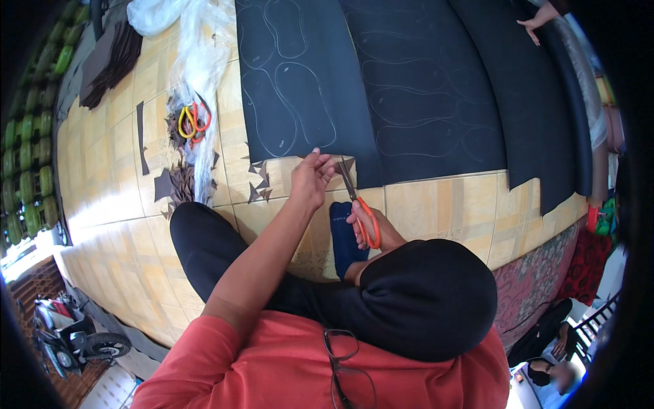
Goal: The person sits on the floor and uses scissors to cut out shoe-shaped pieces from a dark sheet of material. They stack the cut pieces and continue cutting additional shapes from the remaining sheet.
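Note:
My right hand (371, 228) grips orange-handled scissors (368, 221), with the blades pointing away from me at the near edge of a black sheet (306, 75). Pale shoe-sole outlines are drawn on this sheet. My left hand (313, 178) is at the same edge, just left of the blades. Its fingers are curled and the thumb lies against the material, seemingly pinching the border. A small brown flap (346, 165) shows between the fingers and the scissors. My foot in a dark blue sock (344, 232) rests just under the scissors.
More black sheets with outlines (429, 102) lie to the right. Scraps (182, 183), clear plastic (197, 61) and yellow-and-red-handled scissors (194, 121) are on the tiled floor at left. Dark cut pieces (112, 61) are stacked at far left. Another person's hand (539, 22) reaches in at upper right.

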A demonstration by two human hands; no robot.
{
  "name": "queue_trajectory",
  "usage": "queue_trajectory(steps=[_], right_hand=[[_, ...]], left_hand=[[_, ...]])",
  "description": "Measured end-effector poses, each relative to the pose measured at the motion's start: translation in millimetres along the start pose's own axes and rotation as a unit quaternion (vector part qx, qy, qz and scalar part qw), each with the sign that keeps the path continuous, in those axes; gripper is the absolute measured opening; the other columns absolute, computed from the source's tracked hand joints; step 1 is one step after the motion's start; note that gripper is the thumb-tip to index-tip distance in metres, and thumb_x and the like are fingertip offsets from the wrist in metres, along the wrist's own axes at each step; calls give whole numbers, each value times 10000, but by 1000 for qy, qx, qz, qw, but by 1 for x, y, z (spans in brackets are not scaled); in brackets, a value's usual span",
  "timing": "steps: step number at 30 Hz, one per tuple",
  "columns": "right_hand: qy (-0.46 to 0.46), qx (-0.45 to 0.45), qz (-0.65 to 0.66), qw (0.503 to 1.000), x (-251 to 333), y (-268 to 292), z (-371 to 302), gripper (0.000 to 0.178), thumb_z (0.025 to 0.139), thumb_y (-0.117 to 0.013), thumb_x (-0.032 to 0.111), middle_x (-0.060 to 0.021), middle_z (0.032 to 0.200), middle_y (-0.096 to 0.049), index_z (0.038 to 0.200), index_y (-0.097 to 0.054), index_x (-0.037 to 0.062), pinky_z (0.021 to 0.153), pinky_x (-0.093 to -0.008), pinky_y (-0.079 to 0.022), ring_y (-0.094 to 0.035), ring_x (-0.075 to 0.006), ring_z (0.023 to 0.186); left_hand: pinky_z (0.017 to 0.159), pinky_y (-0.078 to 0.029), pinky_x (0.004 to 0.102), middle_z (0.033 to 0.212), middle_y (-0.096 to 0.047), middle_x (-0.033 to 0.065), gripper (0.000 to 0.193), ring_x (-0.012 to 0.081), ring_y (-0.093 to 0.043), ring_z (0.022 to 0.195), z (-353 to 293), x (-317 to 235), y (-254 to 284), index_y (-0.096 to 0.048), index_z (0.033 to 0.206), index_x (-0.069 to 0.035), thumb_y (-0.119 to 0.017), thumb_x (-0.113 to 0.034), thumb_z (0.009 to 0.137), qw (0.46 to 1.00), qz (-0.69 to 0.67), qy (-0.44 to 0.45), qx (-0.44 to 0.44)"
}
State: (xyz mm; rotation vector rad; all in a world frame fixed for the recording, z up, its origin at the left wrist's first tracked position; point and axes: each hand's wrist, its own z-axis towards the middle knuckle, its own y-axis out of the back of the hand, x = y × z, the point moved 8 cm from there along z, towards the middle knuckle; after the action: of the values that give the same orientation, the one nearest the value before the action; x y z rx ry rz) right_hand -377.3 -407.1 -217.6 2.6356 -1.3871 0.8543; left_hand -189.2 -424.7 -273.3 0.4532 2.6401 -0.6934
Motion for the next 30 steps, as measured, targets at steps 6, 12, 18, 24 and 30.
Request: queue_trajectory(steps=[6,12,18,24,30], right_hand=[[12,-11,24,1000,3,-1,6,662,946,-462,659,-13,716,-473,1006,-546,5,507,-255,-467,-518,-112,546],[42,-35,63,997,21,-17,31,706,947,-419,679,-29,731,-482,1037,-543,-10,517,-265,-480,-532,-124,560],[50,-72,51,995,24,-21,48,763,942,-406,690,-29,695,-473,1058,-547,-51,474,-275,-476,-518,-126,526],[64,-93,57,992,31,-20,40,708,939,-406,699,-50,671,-480,915,-539,4,449,-268,-418,-516,-141,489],[172,-130,-65,974,30,-12,58,656,974,-413,630,-44,650,-467,914,-535,-12,437,-279,-419,-494,-137,480]], left_hand=[[639,-518,290,859,-649,89,257,166,-645,746,16,-1,-11,-580,983,-12,-675,-246,931,996,82,1,25],[702,-548,301,944,-656,125,251,191,-653,817,17,-2,-12,-597,1017,1,-653,-234,950,991,117,30,61],[780,-578,333,971,-644,165,263,222,-657,840,19,-1,-15,-569,1038,37,-652,-196,948,991,104,40,68],[825,-573,363,1038,-624,206,276,255,-652,907,18,1,-15,-549,1065,40,-646,-191,951,994,82,40,59],[855,-566,382,1071,-612,222,291,274,-640,965,14,-3,-16,-543,1079,42,-651,-194,948,993,80,47,68]])
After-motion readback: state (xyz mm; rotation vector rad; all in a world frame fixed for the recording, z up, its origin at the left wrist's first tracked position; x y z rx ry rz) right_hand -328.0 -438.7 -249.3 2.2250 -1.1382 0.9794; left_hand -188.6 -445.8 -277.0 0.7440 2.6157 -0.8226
